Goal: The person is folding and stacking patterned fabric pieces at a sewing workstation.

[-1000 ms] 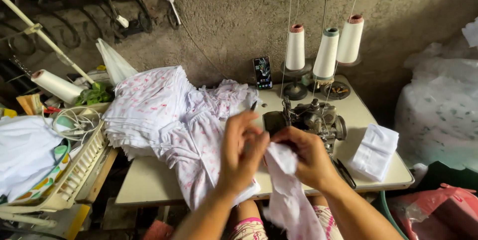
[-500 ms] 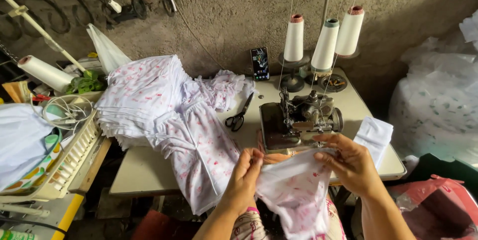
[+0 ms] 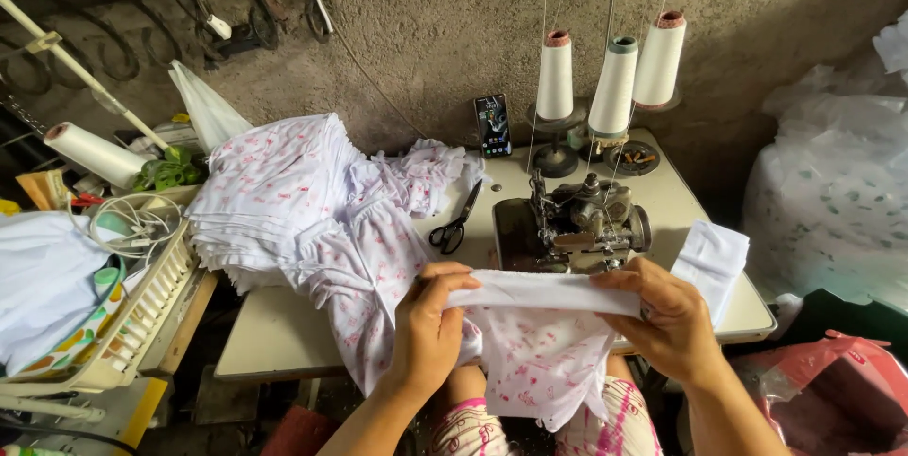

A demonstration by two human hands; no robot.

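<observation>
My left hand (image 3: 427, 328) and my right hand (image 3: 665, 319) each grip one end of a white fabric piece with pink print (image 3: 544, 324), stretched flat between them above my lap. Its top edge is a plain white band; the printed part hangs down. Just behind the fabric stands a grey overlock sewing machine (image 3: 579, 221) on a cream table (image 3: 274, 333). Black scissors (image 3: 456, 223) lie to the left of the machine. A tall pile of the same printed fabric (image 3: 284, 196) covers the table's left side and spills over its front edge.
Three thread cones (image 3: 613, 84) stand behind the machine, with a phone (image 3: 493, 125) propped against the wall. Folded white cloth (image 3: 711, 257) lies at the table's right. A white basket (image 3: 142, 309) with cables stands to the left, plastic bags (image 3: 832, 201) to the right.
My hands have moved apart and pulled the fabric piece out flat between them. The view shifted down and closer to the table's front.
</observation>
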